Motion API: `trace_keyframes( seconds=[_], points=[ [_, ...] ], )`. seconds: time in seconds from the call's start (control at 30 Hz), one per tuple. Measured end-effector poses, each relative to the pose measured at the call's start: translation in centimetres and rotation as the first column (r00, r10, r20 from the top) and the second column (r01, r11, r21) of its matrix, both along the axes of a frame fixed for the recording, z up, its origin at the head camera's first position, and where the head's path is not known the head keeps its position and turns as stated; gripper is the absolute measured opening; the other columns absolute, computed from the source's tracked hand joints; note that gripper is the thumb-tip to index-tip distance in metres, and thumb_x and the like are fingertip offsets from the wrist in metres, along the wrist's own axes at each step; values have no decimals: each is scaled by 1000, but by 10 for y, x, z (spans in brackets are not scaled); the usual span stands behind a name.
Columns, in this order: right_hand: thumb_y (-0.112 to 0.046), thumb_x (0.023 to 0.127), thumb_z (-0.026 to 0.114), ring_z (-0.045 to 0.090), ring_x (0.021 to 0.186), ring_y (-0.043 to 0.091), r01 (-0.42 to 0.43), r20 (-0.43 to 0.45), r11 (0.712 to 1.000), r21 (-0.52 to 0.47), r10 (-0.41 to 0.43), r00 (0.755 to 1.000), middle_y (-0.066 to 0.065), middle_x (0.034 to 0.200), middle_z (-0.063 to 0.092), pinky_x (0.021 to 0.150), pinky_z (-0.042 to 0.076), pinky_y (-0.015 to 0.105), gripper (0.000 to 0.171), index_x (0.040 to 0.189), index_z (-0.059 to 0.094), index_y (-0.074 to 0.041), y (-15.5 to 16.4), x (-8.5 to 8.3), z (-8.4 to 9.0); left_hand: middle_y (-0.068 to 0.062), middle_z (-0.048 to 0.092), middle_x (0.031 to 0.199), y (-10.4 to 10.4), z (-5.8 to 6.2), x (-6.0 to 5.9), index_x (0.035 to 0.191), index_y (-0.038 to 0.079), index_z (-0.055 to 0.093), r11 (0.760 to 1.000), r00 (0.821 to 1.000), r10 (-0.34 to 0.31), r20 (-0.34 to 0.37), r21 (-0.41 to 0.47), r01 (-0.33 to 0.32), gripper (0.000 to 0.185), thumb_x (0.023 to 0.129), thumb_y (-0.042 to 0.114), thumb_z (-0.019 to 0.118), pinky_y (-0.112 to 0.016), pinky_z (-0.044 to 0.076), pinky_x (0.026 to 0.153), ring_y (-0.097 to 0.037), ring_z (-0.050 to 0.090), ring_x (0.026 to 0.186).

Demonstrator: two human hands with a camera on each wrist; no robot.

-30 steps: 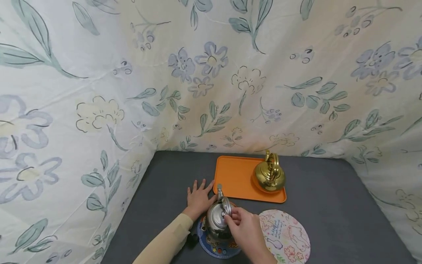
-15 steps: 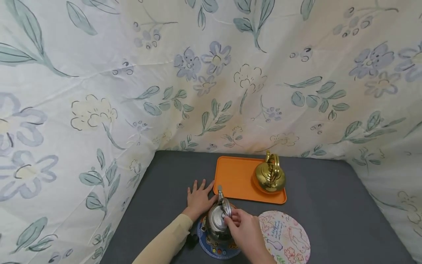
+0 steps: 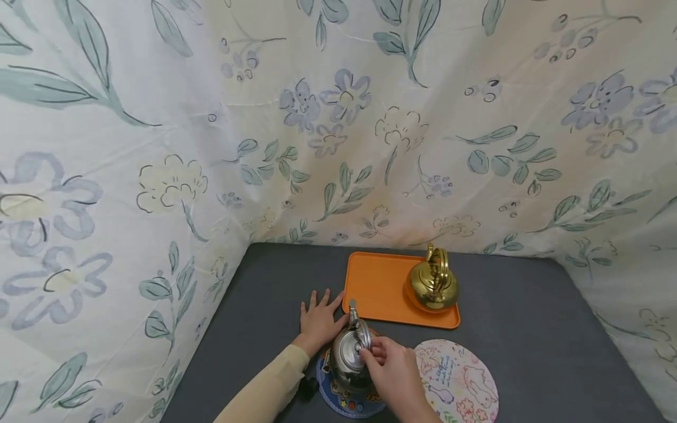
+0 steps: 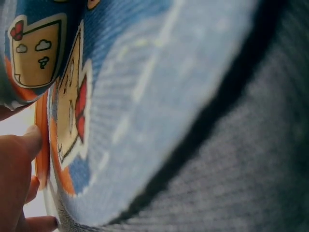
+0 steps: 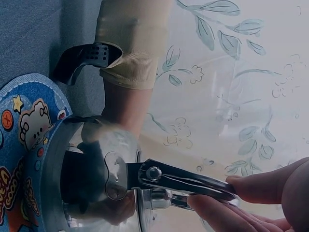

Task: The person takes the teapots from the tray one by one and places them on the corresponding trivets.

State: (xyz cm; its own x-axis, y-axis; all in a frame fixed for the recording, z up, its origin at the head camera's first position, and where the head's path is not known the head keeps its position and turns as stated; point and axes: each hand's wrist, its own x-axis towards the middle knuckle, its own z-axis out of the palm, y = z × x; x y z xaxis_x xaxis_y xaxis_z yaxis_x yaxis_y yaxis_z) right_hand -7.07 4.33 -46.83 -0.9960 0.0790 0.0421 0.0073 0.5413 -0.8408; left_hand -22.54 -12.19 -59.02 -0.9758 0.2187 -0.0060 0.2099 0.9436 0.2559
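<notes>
A shiny silver kettle [image 3: 346, 376] with a short spout stands on a round blue denim-look mat [image 3: 346, 408] printed with cartoon figures. My right hand [image 3: 394, 370] pinches the kettle's raised handle [image 5: 188, 183] between thumb and fingers, seen close up in the right wrist view. Left of the kettle, my left hand [image 3: 319, 320] lies on the dark tabletop with fingers spread, its thumb close beside the kettle. The left wrist view shows part of that hand [image 4: 14, 169] at its edge, near the mat; whether the thumb touches the kettle I cannot tell.
An orange tray [image 3: 375, 288] lies behind the silver kettle, bearing a gold kettle [image 3: 432, 285] at its right end. To the right is a round pink-and-white mat [image 3: 460, 376] with drawings. Floral cloth [image 3: 396, 194] surrounds the dark table [image 3: 518, 317].
The head view has shifted slightly. Both hands and the silver kettle keep their places.
</notes>
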Motion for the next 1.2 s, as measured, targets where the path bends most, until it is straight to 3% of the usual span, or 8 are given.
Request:
trace_keyframes(
  seconds=[0.6,0.87,1.07,1.2],
  points=[
    [-18,90,77,75,78,17,-12,36,1000,-21,13,999,9,89,77,65,61,29,27,105,73,4,3,-1,-2,-7,39,161,1,-3,-1,154,41,41,1000,1000,-2,-8,-8,2,67,95,68,52,-71,26,113,-44,26,151],
    [-22,91,77,76,79,20,-3,48,1000,-2,3,999,14,92,77,64,61,31,35,110,73,7,0,5,-5,-7,39,161,-1,-7,0,154,42,40,1000,1000,-8,-11,-12,8,67,94,69,51,-72,26,113,-44,25,151],
    [-38,94,72,76,79,18,57,3,998,13,-57,998,10,93,78,65,61,32,43,111,75,2,-3,9,-4,-6,38,161,-6,-8,4,155,43,40,1000,1000,-12,-10,-12,12,67,94,69,51,-71,25,114,-43,25,152],
    [-32,95,72,76,81,16,117,-58,993,12,-116,992,7,93,79,67,61,30,35,109,76,-1,-5,12,-6,-6,38,162,-10,-10,7,155,43,39,1000,1000,-19,-11,-16,19,67,94,69,51,-71,25,114,-43,24,152]
  ],
)
